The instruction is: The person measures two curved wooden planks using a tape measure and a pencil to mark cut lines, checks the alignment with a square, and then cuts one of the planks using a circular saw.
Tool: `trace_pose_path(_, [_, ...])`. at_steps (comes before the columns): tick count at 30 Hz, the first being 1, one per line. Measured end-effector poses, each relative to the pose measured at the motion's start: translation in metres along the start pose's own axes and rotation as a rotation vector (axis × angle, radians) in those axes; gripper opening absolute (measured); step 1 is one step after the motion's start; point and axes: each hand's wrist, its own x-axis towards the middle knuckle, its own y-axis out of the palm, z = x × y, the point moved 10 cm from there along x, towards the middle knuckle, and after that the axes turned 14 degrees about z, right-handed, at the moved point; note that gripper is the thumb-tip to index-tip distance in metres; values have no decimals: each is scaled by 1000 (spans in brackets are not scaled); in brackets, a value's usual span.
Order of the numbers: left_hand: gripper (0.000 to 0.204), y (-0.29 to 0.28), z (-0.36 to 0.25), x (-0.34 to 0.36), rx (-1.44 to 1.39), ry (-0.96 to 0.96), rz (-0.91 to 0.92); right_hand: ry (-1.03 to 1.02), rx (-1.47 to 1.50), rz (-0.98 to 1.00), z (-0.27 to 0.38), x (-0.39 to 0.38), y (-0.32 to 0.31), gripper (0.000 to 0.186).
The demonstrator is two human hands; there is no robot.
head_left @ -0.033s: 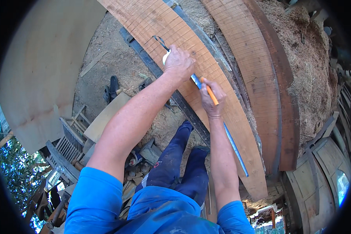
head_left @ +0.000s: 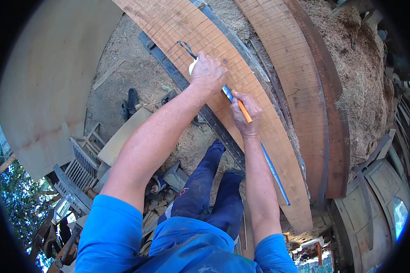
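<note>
A long wooden plank (head_left: 168, 22) lies slantwise in front of me, its surface crossed by saw marks. My left hand (head_left: 209, 73) is closed around a white tape measure (head_left: 193, 66) with a black wrist strap, held down on the plank. From it the blue blade (head_left: 274, 172) runs along the wood toward the plank's near right end, partly hidden beneath my right hand and forearm. My right hand (head_left: 253, 112) grips an orange pencil (head_left: 244, 111), slanted beside the blade. Its tip seems to be at the wood near the blade's edge, too small to make out.
Dark beams (head_left: 221, 132) support the plank. To the right lie more curved planks (head_left: 296, 82) beside a sawdust heap (head_left: 360, 82). A large plywood sheet (head_left: 50, 82) stands at left, near a slatted chair (head_left: 82, 164) and a pair of sandals (head_left: 132, 100). Wooden door panels (head_left: 364, 209) are at lower right.
My right hand with the pencil has shifted very slightly left along the blade. My left hand and the tape measure have hardly moved.
</note>
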Motion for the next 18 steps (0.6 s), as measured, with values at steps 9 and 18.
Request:
trace_pose_path(9, [30, 0, 2, 0, -14, -14, -85, -67, 26, 61, 7, 3, 5, 13])
trace_pose_path(18, [29, -8, -5, -7, -85, 45, -144, 89, 2, -223, -7, -32, -68, 14])
